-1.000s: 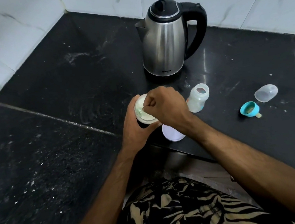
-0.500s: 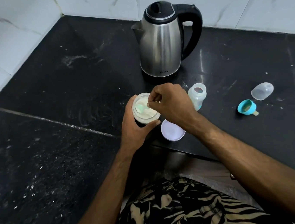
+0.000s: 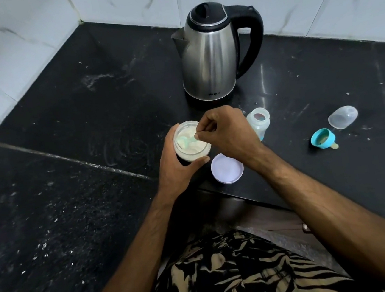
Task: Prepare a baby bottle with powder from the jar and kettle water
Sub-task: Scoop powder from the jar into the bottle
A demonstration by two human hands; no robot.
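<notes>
A person stands over a black tabletop [image 3: 50,210]. Their left hand [image 3: 177,169] wraps around the side of an open jar [image 3: 192,141] of pale powder near the centre, fingers curled on its wall. The right hand [image 3: 226,134] pinches the handle of a small green scoop [image 3: 185,140], whose bowl rests in the powder. The open baby bottle [image 3: 259,123] stands upright just beside the right hand, at three o'clock from the jar. The steel kettle [image 3: 210,57] stands at twelve o'clock. The jar lid [image 3: 227,168] lies at five o'clock. Farther out at three o'clock lie a teal teat ring [image 3: 322,138] and a clear cap [image 3: 343,117]. The bottle looks light and easy to tip, so it is probably best held around its body while powder goes in.
</notes>
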